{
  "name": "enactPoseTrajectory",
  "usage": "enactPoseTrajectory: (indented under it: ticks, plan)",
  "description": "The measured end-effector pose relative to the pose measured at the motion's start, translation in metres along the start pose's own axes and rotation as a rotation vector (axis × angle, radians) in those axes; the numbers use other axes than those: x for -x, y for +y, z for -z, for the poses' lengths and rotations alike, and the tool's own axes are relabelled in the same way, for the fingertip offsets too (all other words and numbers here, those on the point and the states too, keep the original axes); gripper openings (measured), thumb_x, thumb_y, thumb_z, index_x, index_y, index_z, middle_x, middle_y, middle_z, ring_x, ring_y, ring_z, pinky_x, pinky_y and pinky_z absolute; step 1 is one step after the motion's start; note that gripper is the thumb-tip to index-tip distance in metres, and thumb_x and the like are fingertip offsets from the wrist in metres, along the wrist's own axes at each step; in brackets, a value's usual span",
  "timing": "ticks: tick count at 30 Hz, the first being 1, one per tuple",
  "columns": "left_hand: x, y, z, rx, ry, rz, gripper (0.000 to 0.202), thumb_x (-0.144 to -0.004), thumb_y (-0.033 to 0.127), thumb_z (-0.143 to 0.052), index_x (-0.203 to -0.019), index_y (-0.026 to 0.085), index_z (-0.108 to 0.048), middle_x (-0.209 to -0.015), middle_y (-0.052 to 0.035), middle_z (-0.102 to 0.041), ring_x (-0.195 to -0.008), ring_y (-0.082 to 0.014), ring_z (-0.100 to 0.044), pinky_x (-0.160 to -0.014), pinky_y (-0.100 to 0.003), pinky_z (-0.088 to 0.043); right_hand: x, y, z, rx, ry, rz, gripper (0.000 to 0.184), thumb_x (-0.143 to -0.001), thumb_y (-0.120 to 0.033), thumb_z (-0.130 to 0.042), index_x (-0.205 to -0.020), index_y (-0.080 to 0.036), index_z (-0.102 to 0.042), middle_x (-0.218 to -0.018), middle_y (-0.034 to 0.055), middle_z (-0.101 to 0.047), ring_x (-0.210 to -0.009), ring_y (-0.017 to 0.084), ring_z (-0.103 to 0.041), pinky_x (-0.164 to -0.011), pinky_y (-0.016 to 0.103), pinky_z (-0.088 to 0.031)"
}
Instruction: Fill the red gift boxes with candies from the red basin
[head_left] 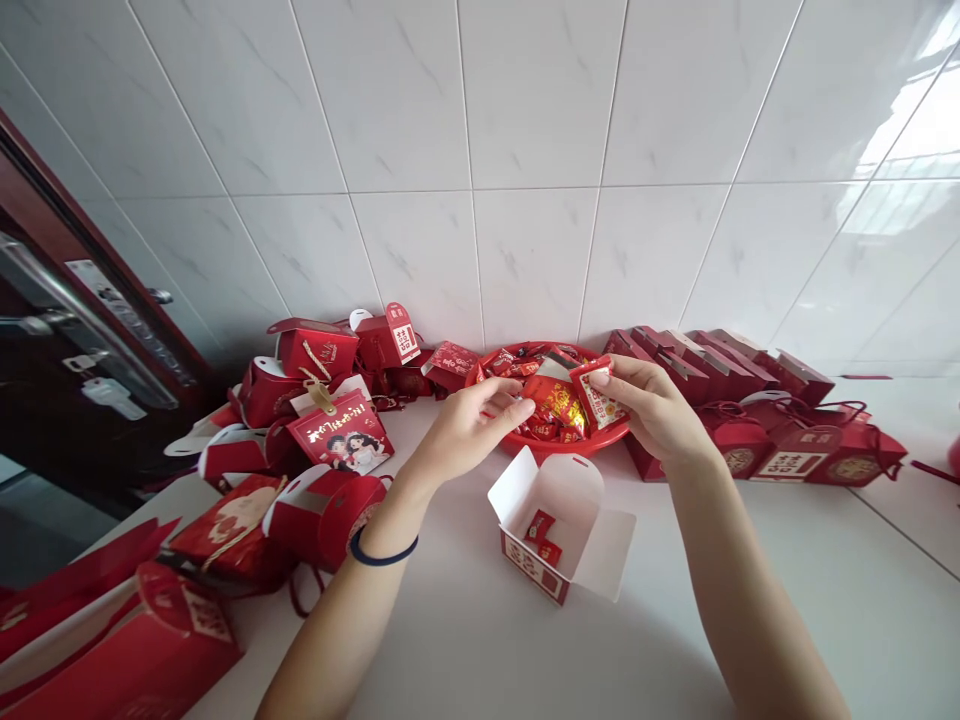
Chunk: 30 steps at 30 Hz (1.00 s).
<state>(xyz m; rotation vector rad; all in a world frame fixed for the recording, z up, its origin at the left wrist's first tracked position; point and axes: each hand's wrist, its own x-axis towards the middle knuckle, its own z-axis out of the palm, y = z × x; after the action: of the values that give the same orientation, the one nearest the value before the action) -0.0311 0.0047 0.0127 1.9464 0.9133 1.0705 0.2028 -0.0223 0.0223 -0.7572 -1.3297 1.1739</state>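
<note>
My left hand (472, 418) reaches over the rim of a red bowl (592, 443) full of red candy packets, fingers pinched on a small sweet I cannot make out. My right hand (652, 405) holds a red and white candy packet (596, 395) above the bowl. In front of the bowl stands an open gift box (559, 535), white inside and red outside, with two small red sweets (544, 535) lying in it. A dark band circles my left wrist.
Closed red gift boxes (315, 400) are piled on the left of the white counter (862, 620). Flat and folded red boxes (765, 410) lie in a row at the right. A white tiled wall stands behind. A dark door with a metal handle (67, 320) is at far left.
</note>
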Motion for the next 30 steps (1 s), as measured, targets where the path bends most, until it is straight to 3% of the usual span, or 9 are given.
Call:
enactPoseTrajectory:
  ticks: [3,6,12,15,19,21,23,26,30]
  plan:
    - [0.001,0.005,-0.007,0.219,-0.102,0.03,0.048,-0.086,0.049,-0.07,-0.121,0.016,-0.069,-0.119,-0.0122,-0.072,-0.102,-0.0263,-0.07,-0.08,-0.033,-0.058,0.004,-0.002,-0.004,0.01,-0.049,-0.025,0.025,-0.079,-0.042,-0.081,-0.09,-0.02,-0.078,-0.082,0.0032,-0.074,-0.069,0.017,-0.067,-0.065,0.029,-0.054]
    - [0.003,0.01,-0.011,0.296,-0.156,0.039,0.044,-0.087,0.047,-0.069,-0.119,0.017,-0.07,-0.113,-0.0105,-0.074,-0.098,-0.0249,-0.07,-0.075,-0.032,-0.059,0.008,-0.004,-0.008,0.119,-0.153,-0.033,0.024,-0.083,-0.043,-0.077,-0.09,-0.02,-0.077,-0.085,0.0036,-0.073,-0.08,0.018,-0.067,-0.073,0.03,-0.054]
    - [0.004,0.011,0.009,0.093,0.143,0.071,0.03,-0.079,0.039,-0.072,-0.097,0.015,-0.075,-0.087,-0.0054,-0.074,-0.075,-0.0178,-0.066,-0.059,-0.024,-0.052,0.018,-0.011,-0.011,0.597,-0.123,-0.067,0.032,-0.082,-0.043,-0.074,-0.063,-0.019,-0.064,-0.061,-0.0023,-0.052,-0.059,0.013,-0.049,-0.055,0.029,-0.037]
    - [0.005,0.014,0.021,0.117,0.227,0.109,0.036,-0.074,0.042,-0.075,-0.099,0.016,-0.076,-0.088,-0.0066,-0.075,-0.073,-0.0183,-0.066,-0.056,-0.023,-0.051,0.019,-0.003,-0.015,0.744,-0.267,-0.139,0.03,-0.081,-0.037,-0.071,-0.059,-0.019,-0.061,-0.058,-0.0034,-0.049,-0.055,0.011,-0.043,-0.052,0.028,-0.031]
    - [0.006,0.016,0.022,0.15,0.199,0.113,0.039,-0.073,0.043,-0.075,-0.1,0.015,-0.075,-0.092,-0.008,-0.076,-0.075,-0.0186,-0.066,-0.056,-0.023,-0.051,0.015,0.013,-0.027,0.778,-0.532,-0.268,0.024,-0.085,-0.029,-0.062,-0.064,-0.019,-0.066,-0.064,0.0009,-0.064,-0.06,0.015,-0.057,-0.057,0.028,-0.04]
    - [0.006,0.015,0.019,0.167,0.171,0.136,0.039,-0.074,0.042,-0.075,-0.103,0.015,-0.074,-0.096,-0.0085,-0.076,-0.078,-0.0193,-0.067,-0.058,-0.024,-0.051,0.013,0.015,-0.028,0.798,-0.492,-0.298,0.026,-0.088,-0.028,-0.058,-0.065,-0.019,-0.065,-0.064,0.0022,-0.066,-0.062,0.016,-0.062,-0.061,0.028,-0.044]
    - [0.005,0.012,0.015,0.19,0.136,0.143,0.038,-0.075,0.04,-0.075,-0.104,0.016,-0.073,-0.098,-0.0082,-0.076,-0.083,-0.0206,-0.068,-0.063,-0.026,-0.053,0.012,0.013,-0.024,0.834,-0.344,-0.28,0.023,-0.089,-0.028,-0.058,-0.07,-0.019,-0.066,-0.065,0.0024,-0.067,-0.065,0.017,-0.064,-0.062,0.029,-0.046]
    - [0.004,0.009,0.007,0.254,0.078,0.1,0.033,-0.076,0.037,-0.076,-0.102,0.017,-0.071,-0.099,-0.007,-0.076,-0.091,-0.0218,-0.069,-0.076,-0.029,-0.055,0.013,0.006,-0.011,0.755,-0.276,-0.226,0.014,-0.086,-0.033,-0.065,-0.092,-0.02,-0.07,-0.076,0.0024,-0.07,-0.071,0.018,-0.066,-0.064,0.03,-0.049]
    - [0.002,0.004,-0.006,0.297,-0.002,0.078,0.029,-0.079,0.033,-0.074,-0.102,0.018,-0.067,-0.1,-0.0059,-0.075,-0.092,-0.0203,-0.07,-0.081,-0.031,-0.054,0.014,0.0,-0.001,0.532,-0.272,-0.185,0.05,-0.08,-0.043,-0.075,-0.123,-0.02,-0.064,-0.1,0.0077,-0.074,-0.089,0.023,-0.069,-0.076,0.037,-0.055]
